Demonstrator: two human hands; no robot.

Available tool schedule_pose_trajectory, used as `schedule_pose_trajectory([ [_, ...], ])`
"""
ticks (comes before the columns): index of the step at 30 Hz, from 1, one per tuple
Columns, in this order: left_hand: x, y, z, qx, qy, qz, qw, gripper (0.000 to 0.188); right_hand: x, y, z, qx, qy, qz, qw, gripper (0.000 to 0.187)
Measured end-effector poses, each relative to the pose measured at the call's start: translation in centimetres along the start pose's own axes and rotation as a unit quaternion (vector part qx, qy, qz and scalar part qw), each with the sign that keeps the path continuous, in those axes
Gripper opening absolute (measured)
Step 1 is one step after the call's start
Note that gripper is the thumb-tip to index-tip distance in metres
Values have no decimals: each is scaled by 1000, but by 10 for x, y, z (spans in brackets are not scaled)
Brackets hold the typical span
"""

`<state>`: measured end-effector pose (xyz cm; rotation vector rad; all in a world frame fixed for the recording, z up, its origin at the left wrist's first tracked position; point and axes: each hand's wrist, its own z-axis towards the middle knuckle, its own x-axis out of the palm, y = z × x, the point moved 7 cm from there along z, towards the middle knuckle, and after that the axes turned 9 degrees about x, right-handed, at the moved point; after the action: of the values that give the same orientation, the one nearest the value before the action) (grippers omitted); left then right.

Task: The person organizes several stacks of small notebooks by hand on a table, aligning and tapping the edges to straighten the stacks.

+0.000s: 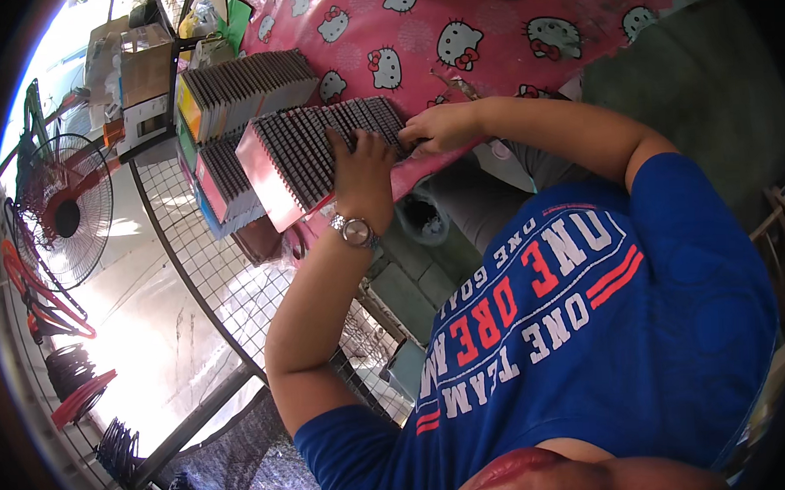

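Observation:
A row of spiral-bound notebooks point(305, 152) stands packed together on the table's near edge, with dark coil spines facing up and a pale pink cover at its left end. Across the coils toward the right part of the row lies my left hand point(363, 176), its fingers spread and touching the spines. My right hand point(444, 127) is at the row's right end, its fingers bent and drawn together against the last notebooks. What those fingertips pinch is hidden. A metal wristwatch point(355, 231) is on my left wrist.
Behind and left are more notebook stacks, one yellow-ended point(237, 90) and one pink-ended point(223, 178). A pink cartoon-print cloth point(497, 21) covers the table. A wire grid point(190, 227) and a fan point(65, 215) stand at the left. A clear plastic bag point(425, 217) hangs below the table edge.

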<state>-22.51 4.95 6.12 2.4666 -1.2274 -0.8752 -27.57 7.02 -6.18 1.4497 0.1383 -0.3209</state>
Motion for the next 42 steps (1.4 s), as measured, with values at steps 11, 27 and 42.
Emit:
schedule_pose_trajectory([
  [11, 7, -3, 7, -5, -6, -9, 1000, 42, -17, 17, -19, 19, -65, -132, 989, 40],
  [27, 1, 1, 6, 14, -57, -37, 998, 32, -1, -14, -9, 208, 111, 115, 965, 26],
  [42, 10, -4, 11, 19, -34, -57, 998, 34, -17, 10, -18, 97, 18, -38, 994, 39],
])
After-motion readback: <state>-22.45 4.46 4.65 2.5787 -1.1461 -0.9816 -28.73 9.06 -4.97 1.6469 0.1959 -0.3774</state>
